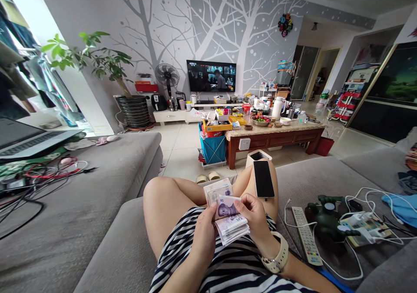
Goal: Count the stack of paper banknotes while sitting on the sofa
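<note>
I sit cross-legged on a grey sofa and hold a stack of banknotes over my lap. My left hand is closed around the lower left side of the stack. My right hand, with a pale watch on the wrist, pinches the top purple note with thumb and fingers. More notes fan out behind the stack towards my knees. A black phone lies face up on my right knee, just beyond my right hand.
A white remote, a dark green toy and white cables lie on the sofa to my right. A laptop and tangled wires sit at left. A cluttered wooden coffee table and a TV stand ahead.
</note>
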Tool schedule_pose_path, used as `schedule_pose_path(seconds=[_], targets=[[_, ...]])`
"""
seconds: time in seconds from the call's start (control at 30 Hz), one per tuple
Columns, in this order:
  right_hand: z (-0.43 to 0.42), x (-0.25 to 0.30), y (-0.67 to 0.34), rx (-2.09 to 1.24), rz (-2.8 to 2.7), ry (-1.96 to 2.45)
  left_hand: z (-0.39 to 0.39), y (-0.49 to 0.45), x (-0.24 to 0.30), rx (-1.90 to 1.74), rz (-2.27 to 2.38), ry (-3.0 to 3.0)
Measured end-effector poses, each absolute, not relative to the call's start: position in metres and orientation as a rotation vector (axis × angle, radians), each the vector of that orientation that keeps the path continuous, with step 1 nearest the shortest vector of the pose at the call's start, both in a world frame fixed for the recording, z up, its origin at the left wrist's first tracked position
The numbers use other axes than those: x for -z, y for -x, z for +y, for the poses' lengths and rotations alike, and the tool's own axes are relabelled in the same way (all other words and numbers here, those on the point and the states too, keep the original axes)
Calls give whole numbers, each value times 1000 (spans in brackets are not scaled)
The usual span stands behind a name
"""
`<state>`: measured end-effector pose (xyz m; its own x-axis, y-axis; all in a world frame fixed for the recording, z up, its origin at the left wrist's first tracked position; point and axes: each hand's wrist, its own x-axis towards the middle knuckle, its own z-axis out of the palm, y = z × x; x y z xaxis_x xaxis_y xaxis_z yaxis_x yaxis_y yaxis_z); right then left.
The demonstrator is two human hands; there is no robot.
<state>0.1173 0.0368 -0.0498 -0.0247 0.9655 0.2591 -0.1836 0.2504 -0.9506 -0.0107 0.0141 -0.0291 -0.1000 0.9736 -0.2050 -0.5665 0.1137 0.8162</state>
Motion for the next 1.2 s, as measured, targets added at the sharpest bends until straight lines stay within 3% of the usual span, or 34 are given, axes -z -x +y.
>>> schedule_pose_path(seconds=[1.2], targets=[[31,44,-119,-1126,-1281,682,18,15,31,-1422,905,-536]])
